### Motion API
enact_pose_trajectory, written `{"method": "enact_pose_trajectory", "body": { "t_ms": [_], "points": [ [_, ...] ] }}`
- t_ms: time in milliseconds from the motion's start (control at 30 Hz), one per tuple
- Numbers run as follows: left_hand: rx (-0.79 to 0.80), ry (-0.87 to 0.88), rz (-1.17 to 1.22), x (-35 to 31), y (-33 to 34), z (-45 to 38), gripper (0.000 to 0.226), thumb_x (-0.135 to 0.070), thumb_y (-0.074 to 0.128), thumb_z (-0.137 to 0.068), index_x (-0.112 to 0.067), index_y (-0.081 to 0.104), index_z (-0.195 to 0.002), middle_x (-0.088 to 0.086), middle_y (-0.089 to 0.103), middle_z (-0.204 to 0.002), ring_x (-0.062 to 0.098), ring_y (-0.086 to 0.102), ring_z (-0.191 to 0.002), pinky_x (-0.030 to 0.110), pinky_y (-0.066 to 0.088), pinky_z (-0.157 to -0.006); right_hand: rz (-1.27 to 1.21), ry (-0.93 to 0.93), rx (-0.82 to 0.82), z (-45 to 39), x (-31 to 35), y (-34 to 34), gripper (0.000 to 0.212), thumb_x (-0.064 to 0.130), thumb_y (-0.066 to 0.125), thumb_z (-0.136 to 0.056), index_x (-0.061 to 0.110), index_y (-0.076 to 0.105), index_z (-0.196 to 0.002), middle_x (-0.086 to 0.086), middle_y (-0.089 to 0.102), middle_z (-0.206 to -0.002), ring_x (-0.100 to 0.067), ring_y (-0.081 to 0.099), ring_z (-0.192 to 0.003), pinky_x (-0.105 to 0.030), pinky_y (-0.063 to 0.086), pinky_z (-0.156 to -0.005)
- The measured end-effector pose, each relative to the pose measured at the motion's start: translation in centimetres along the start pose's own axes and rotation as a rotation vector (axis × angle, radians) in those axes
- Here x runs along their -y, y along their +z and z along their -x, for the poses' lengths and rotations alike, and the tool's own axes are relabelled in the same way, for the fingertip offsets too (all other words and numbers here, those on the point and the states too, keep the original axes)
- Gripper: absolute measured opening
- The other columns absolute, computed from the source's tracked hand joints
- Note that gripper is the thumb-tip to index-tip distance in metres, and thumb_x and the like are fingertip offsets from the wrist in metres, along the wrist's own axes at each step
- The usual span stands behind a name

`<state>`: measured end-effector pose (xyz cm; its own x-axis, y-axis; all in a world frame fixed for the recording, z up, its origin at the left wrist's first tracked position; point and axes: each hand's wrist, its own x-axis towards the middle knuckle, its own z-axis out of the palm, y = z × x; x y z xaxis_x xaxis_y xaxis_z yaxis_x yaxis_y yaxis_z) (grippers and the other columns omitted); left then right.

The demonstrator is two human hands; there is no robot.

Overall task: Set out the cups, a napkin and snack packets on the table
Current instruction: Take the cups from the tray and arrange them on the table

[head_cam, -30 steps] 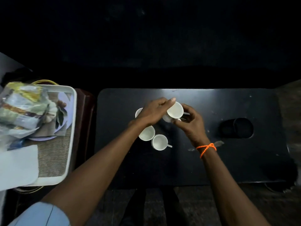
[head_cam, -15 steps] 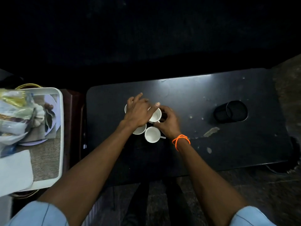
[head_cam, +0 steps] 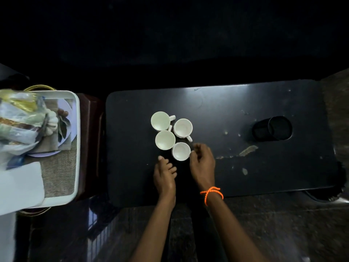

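Note:
Four white cups stand bunched together on the black table (head_cam: 226,103): a far-left cup (head_cam: 160,121), a far-right cup (head_cam: 182,128), a middle cup (head_cam: 165,139) and the nearest cup (head_cam: 181,151). My right hand (head_cam: 202,163), with an orange thread on its wrist, has its curled fingers and thumb at the nearest cup's handle, which they hide. My left hand (head_cam: 164,173) hovers just below the cups, loosely curled and holding nothing. The snack packets (head_cam: 18,114) and a white napkin (head_cam: 20,184) lie on the white tray (head_cam: 77,140) at the left.
The tray rests on a brown stand beside the table and also holds a plate (head_cam: 66,110) and a woven mat (head_cam: 58,173). A black cylindrical holder (head_cam: 272,128) lies on its side at the table's right. Scuffed patches mark the tabletop there.
The cup that both hands held has been set down at the cluster's far right. Both hands have drawn back toward me; the left let go, and the right now sits at the nearest cup's handle.

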<state>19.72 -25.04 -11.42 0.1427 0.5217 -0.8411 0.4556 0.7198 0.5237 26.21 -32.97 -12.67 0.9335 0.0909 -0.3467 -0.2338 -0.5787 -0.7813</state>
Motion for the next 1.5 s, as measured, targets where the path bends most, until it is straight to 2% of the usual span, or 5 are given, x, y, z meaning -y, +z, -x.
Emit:
{"method": "enact_pose_trajectory", "body": {
  "t_ms": [333,667,1133,1333,1500],
  "points": [
    [0.060,0.210,-0.230,-0.5,-0.1,-0.5,0.072,-0.075,0.034,-0.090,-0.026,0.071,-0.129,0.004,0.073,-0.133,0.029,0.066,-0.127,0.051,0.049,-0.113,-0.073,0.091,0.126,1.6,-1.2,1.1,0.035,0.012,0.056,-0.097,0.021,0.073,-0.126,0.002,0.066,-0.116,-0.001,0.060,-0.107,-0.003,0.040,-0.091],
    [0.031,0.078,-0.162,2.0,-3.3,2.6,0.071,-0.081,0.037,-0.085,-0.032,0.079,-0.114,-0.001,0.077,-0.122,0.020,0.071,-0.116,0.050,0.064,-0.092,-0.228,0.300,0.096,7.7,-3.2,0.7,0.039,0.022,0.051,-0.085,0.029,0.078,-0.113,0.005,0.068,-0.118,-0.012,0.068,-0.112,-0.050,0.055,-0.101],
    [0.063,0.135,-0.230,5.1,-5.9,2.1,0.050,-0.055,0.035,-0.109,-0.029,0.078,-0.120,0.002,0.072,-0.131,0.023,0.068,-0.123,0.053,0.062,-0.097,-0.236,0.312,0.158,10.5,-4.6,0.2,0.036,0.023,0.053,-0.086,0.032,0.076,-0.112,0.007,0.068,-0.117,-0.023,0.068,-0.113,-0.058,0.056,-0.097],
    [-0.168,0.411,-0.364,2.0,-4.5,1.7,0.057,-0.048,0.036,-0.108,-0.010,0.076,-0.124,0.012,0.072,-0.126,0.032,0.064,-0.123,0.037,0.044,-0.113,-0.246,0.283,-0.026,4.6,-3.2,-1.9,0.029,0.029,0.050,-0.088,0.040,0.073,-0.101,-0.014,0.067,-0.116,-0.021,0.070,-0.075,-0.034,0.056,-0.076],
    [0.090,0.378,-0.245,-2.6,0.3,1.5,0.044,-0.060,0.040,-0.097,-0.032,0.073,-0.093,0.004,0.074,-0.104,0.029,0.071,-0.104,0.057,0.056,-0.100,-0.187,0.151,0.003,-4.0,0.1,-2.1,0.037,0.025,0.051,-0.098,0.011,0.069,-0.127,-0.018,0.062,-0.128,-0.036,0.072,-0.093,-0.017,0.056,-0.073]
  ]
}}
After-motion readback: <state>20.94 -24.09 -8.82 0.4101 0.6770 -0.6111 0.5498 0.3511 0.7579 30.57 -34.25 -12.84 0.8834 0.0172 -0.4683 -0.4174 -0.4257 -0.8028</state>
